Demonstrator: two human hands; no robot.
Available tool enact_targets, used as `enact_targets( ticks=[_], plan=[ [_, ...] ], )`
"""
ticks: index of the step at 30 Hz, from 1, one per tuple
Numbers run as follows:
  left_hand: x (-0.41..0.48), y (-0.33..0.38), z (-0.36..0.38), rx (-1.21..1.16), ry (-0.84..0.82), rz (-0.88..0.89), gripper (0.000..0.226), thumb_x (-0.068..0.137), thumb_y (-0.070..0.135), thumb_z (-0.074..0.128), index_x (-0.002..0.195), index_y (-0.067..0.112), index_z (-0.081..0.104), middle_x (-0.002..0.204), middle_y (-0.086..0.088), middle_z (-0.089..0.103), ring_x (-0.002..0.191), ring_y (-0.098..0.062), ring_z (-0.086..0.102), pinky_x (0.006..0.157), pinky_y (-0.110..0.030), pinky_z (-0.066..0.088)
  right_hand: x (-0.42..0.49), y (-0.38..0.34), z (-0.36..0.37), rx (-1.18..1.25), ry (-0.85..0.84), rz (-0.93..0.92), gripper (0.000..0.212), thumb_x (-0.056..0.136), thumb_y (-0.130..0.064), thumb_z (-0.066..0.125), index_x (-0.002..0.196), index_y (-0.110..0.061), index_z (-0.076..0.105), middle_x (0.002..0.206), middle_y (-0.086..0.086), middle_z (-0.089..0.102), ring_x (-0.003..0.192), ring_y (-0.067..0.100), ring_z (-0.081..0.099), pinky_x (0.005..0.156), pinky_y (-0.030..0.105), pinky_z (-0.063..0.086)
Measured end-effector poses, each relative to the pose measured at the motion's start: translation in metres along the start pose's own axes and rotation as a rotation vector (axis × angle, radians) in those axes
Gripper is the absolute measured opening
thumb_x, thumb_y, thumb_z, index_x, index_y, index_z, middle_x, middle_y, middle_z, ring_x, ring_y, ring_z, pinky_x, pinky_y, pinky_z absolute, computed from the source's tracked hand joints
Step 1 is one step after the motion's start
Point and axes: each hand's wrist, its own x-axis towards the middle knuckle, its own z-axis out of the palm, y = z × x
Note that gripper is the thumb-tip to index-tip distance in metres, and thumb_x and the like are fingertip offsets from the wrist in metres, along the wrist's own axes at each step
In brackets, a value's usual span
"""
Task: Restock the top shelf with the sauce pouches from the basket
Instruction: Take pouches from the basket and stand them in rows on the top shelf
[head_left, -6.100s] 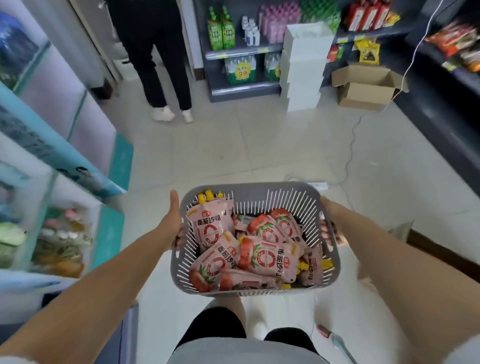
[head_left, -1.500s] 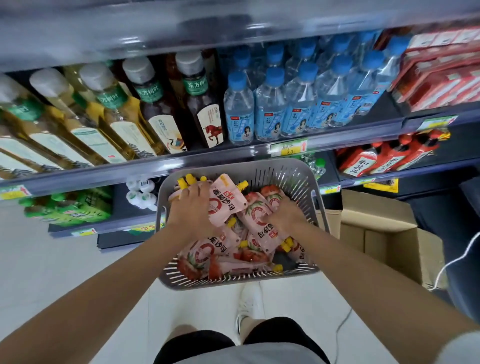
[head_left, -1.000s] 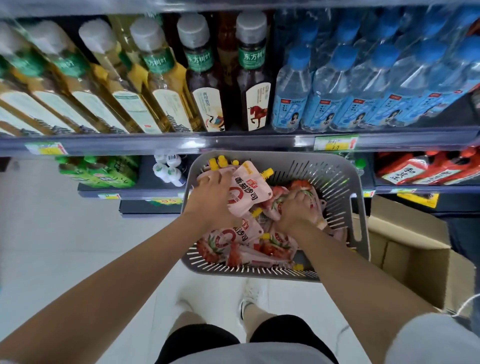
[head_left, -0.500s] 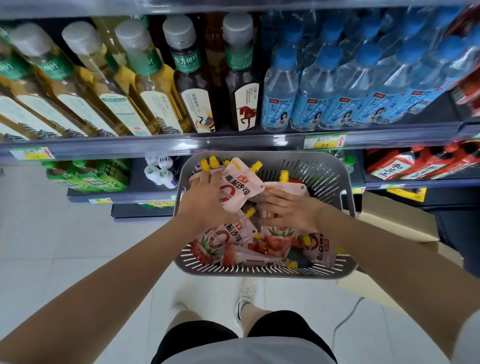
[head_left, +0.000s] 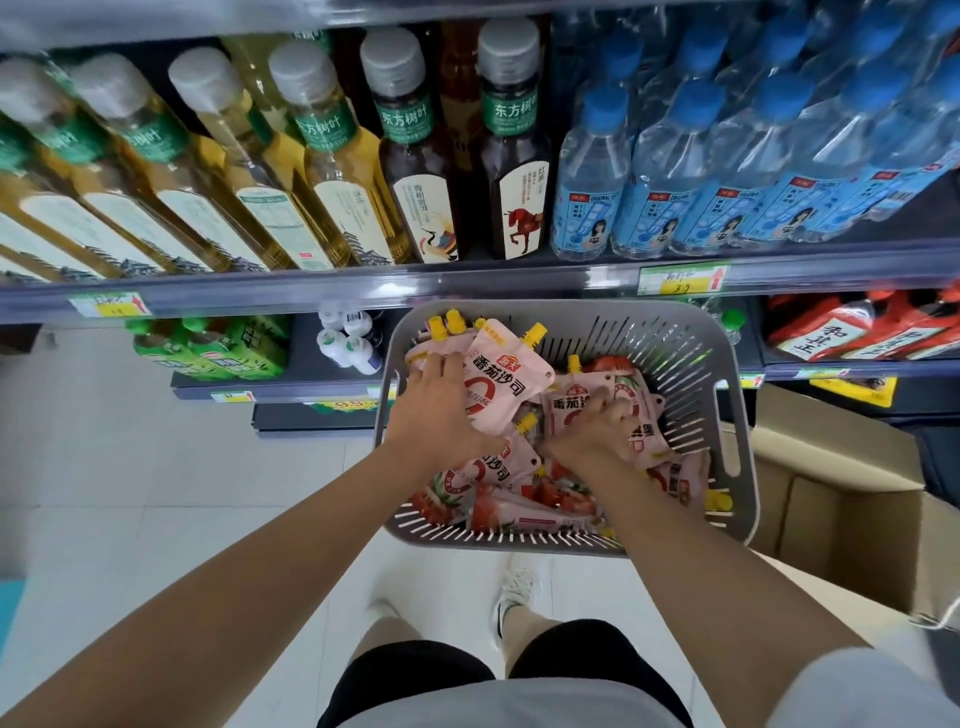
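Hands are now working on separate tomato sauce pouches in the grey slotted basket (head_left: 685, 358); the right hand (head_left: 592, 434) has shifted onto a new pouch (head_left: 569, 410), so lifting is imminent. Left hand (head_left: 441, 410) is clamping an upper pouch (head_left: 506, 382), long axis and yellow spout pointing shelfward.

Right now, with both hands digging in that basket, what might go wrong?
The grey basket seems to have no hand holding it, so it could tip. The left hand has a loose grip on several sauce pouches; one may slip out. Reaching up could knock the tea bottles above.
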Motion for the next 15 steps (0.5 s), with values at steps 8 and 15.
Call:
enact_targets(
  ticks=[8, 15],
  plan=[
    [-0.003, -0.007, -0.008, 0.008, 0.062, 0.005, 0.110, 0.058, 0.064, 0.074, 0.143, 0.013, 0.027, 0.139, -0.008, 0.041, 0.123, -0.030, 0.046, 0.099, -0.042, 0.044, -0.006, 0.008, -0.006, 0.069, 0.069, -0.009, 0.134, 0.062, -0.057, 0.081, 0.151, -0.009, -0.008, 0.153, 0.023, 0.012, 0.140, 0.038, 0.021, 0.104, 0.050, 0.037],
    [-0.014, -0.009, -0.029, -0.104, 0.123, 0.090, 0.106, 0.056, 0.057, 0.080, 0.139, 0.011, 0.031, 0.133, -0.008, 0.042, 0.125, -0.028, 0.041, 0.099, -0.042, 0.042, -0.040, 0.031, -0.058, 0.435, 0.142, 0.116, 0.114, 0.072, -0.049, 0.076, 0.150, -0.006, 0.005, 0.147, 0.026, 0.027, 0.132, 0.041, 0.035, 0.103, 0.046, 0.038]
  ],
)
